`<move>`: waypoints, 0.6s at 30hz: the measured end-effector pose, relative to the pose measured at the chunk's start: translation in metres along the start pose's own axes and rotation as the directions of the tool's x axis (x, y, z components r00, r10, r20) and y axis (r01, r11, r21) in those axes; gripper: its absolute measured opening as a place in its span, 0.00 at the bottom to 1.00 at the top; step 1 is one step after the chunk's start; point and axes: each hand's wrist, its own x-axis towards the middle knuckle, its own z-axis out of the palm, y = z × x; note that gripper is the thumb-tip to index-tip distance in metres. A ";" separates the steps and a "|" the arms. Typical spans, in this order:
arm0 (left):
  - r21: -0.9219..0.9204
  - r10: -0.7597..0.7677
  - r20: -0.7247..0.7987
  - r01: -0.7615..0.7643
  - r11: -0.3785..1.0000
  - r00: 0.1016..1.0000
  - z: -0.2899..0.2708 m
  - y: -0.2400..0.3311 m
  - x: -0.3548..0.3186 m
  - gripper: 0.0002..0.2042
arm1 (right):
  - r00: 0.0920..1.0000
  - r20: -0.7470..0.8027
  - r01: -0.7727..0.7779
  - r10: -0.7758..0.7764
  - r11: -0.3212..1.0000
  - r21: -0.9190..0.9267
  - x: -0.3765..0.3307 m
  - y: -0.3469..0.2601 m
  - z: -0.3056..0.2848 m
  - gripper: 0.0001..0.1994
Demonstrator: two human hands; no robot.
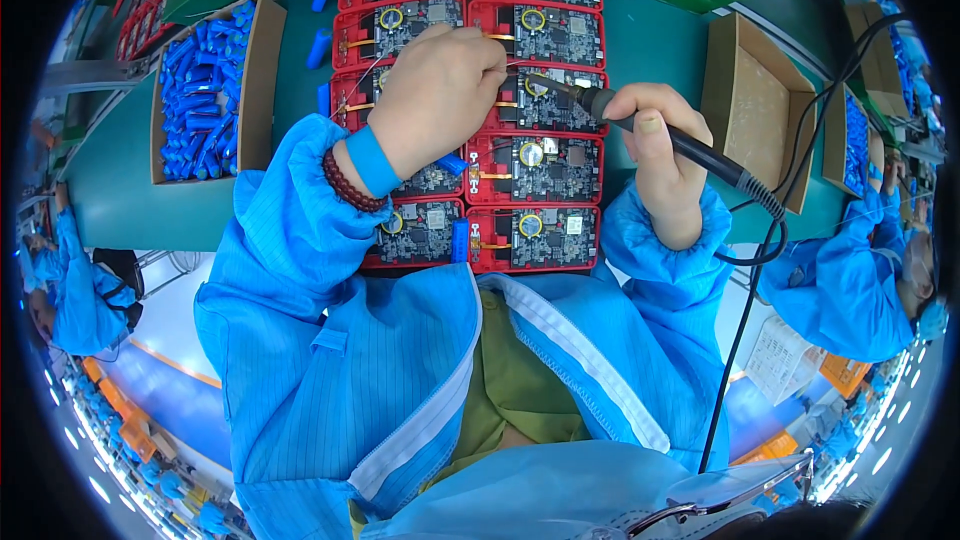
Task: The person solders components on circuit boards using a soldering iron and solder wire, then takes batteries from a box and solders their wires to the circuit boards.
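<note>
My left hand [440,85], a blue band and a beaded bracelet at its wrist, hovers over the left column of red cases. Its fingers are pinched together, and a thin wire seems to pass from them to the right; part of it is hidden. My right hand [665,155] grips a soldering iron [712,156] with a black handle. The iron's metal tip points left, over the circuit board [560,112] of the middle case in the right column. Whether it touches the board I cannot tell. Each red case [485,153] holds a dark board with a yellow-ringed round part.
A cardboard box [262,70] of blue cylindrical cells stands left, another cardboard box [750,90] right. Loose blue cells [319,48] lie beside and among the cases on the green table [130,195]. The iron's black cable [745,310] hangs at right. Co-workers sit at both sides.
</note>
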 end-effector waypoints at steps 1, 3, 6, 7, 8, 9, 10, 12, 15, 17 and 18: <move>0.007 0.005 0.003 -0.005 1.000 1.000 0.000 0.001 0.001 0.04 | 1.000 -0.001 -0.001 0.001 1.000 0.000 0.001 0.000 0.000 0.10; 0.015 0.004 0.005 -0.004 1.000 1.000 0.000 0.002 0.000 0.04 | 1.000 0.004 -0.004 0.004 1.000 0.003 0.001 0.001 0.000 0.10; 0.017 0.005 0.002 -0.005 1.000 1.000 0.001 0.001 0.000 0.04 | 0.998 0.034 -0.052 0.051 0.999 0.011 0.000 0.001 0.000 0.10; 0.022 0.000 0.003 -0.001 1.000 1.000 0.001 0.001 0.000 0.04 | 0.998 0.032 -0.052 0.052 0.999 0.013 0.000 0.002 0.001 0.10; 0.027 -0.003 0.003 0.003 1.000 1.000 0.001 0.001 0.000 0.04 | 0.998 0.028 -0.052 0.052 0.999 0.014 0.001 0.002 0.001 0.11; 0.026 -0.002 0.004 0.002 1.000 1.000 0.001 0.001 0.001 0.04 | 0.998 0.027 -0.053 0.053 0.998 0.013 0.001 0.002 0.001 0.11; 0.044 -0.004 0.015 0.003 0.999 1.000 0.001 0.001 0.001 0.04 | 0.999 0.034 -0.042 0.041 0.999 0.006 0.001 0.002 0.001 0.11; 0.062 -0.007 0.024 0.005 0.998 1.000 0.001 0.002 0.001 0.05 | 0.999 0.042 -0.029 0.029 1.000 0.000 0.002 0.002 0.000 0.11; 0.070 -0.022 0.022 0.021 0.997 1.000 0.000 0.003 0.001 0.05 | 0.997 0.072 -0.006 0.007 1.000 -0.023 0.003 0.001 0.001 0.11; 0.067 -0.008 0.014 0.007 0.998 1.000 0.000 0.002 0.000 0.04 | 0.995 0.089 -0.038 0.041 0.999 -0.032 0.002 0.001 0.000 0.11; 0.066 -0.007 0.015 0.006 0.998 1.000 0.000 0.002 0.001 0.04 | 0.995 0.087 -0.039 0.042 0.999 -0.033 0.002 0.000 0.000 0.11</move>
